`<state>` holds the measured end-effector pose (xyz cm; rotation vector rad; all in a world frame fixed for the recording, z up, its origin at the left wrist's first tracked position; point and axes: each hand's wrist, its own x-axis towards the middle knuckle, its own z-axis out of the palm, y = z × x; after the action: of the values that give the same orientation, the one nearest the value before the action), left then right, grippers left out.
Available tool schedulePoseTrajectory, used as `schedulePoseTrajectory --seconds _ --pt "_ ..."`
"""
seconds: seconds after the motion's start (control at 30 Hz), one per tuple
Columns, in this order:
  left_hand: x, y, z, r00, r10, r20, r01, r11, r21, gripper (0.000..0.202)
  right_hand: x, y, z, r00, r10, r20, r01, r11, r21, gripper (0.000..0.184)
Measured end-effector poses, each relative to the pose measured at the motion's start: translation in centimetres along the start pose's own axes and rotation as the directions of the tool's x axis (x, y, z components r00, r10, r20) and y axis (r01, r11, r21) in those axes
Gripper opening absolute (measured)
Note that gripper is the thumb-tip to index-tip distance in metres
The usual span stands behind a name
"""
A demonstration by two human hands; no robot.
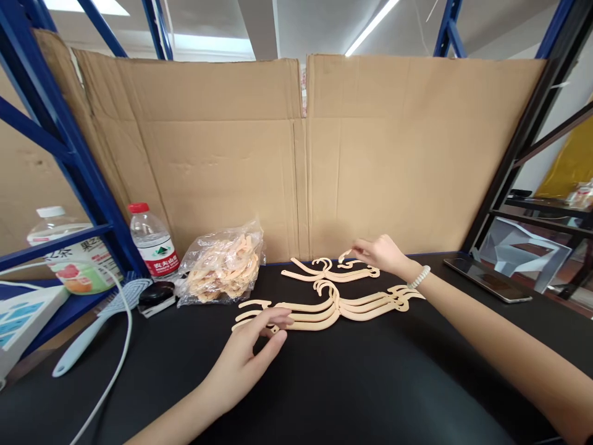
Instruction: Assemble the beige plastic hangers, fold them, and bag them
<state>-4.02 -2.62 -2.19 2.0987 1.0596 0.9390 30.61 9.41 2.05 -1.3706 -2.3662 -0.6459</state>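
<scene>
Several peach plastic folding hangers (319, 315) lie side by side in a row on the black tabletop, their hooks bunched in the middle. My left hand (248, 355) is at the left end of this row, thumb and fingers apart; its fingertips reach over the hanger ends, and whether they press on them is hard to tell. Farther back lie more peach hangers (345, 274). Above their right end, my right hand (382, 253), wearing a beaded bracelet (420, 277), pinches a small curved hanger arm piece (344, 255).
A clear bag (225, 266) of peach pieces stands at the back left, beside a red-capped bottle (155, 241). A hairbrush (102, 321) and a white cable (123, 352) lie at left. A phone (486, 280) lies at right. Cardboard (208, 148) walls the back.
</scene>
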Motion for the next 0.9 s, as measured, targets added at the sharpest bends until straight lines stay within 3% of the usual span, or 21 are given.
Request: schedulePoseTrajectory --seconds 0.1,0.23,0.37,0.47,0.57,0.67,0.8,0.9 --pt "0.1 1.3 0.5 0.981 -0.159 0.108 0.188 0.913 -0.361 0.044 -0.1 -4.7 -2.3 0.964 -0.239 -0.12 0.246 0.968 0.045 0.034" --pt "0.1 2.4 1.1 0.922 -0.319 0.221 0.387 0.727 -0.567 0.053 0.2 -10.0 -4.0 0.868 -0.433 -0.245 0.473 0.869 0.141 0.034" --pt "0.0 2.3 1.2 0.908 -0.361 0.211 0.408 0.656 -0.635 0.045 0.9 -13.4 -3.7 0.803 -0.528 -0.275 0.577 0.804 0.142 0.035" --pt "0.1 1.9 1.0 0.915 -0.357 0.186 0.388 0.655 -0.648 0.034 1.2 -14.2 -3.5 0.784 -0.565 -0.257 0.606 0.786 0.121 0.036" --pt "0.2 1.7 0.9 0.925 -0.344 0.16 0.363 0.68 -0.637 0.033 1.6 -12.4 -4.0 0.879 -0.433 -0.198 0.465 0.87 0.162 0.035" --pt "0.3 1.6 0.7 0.931 -0.336 0.144 0.347 0.693 -0.632 0.031 1.6 -8.7 -3.9 0.984 -0.162 -0.072 0.174 0.963 0.207 0.03" --pt "0.3 1.5 0.5 0.927 -0.347 0.143 0.358 0.701 -0.617 0.03 0.6 -4.6 -1.3 0.977 -0.033 0.21 -0.027 0.961 0.276 0.014" --pt "0.3 1.5 0.5 0.921 -0.365 0.14 0.371 0.704 -0.605 0.03 -0.5 -4.0 1.2 0.958 -0.014 0.285 -0.091 0.932 0.351 0.01"
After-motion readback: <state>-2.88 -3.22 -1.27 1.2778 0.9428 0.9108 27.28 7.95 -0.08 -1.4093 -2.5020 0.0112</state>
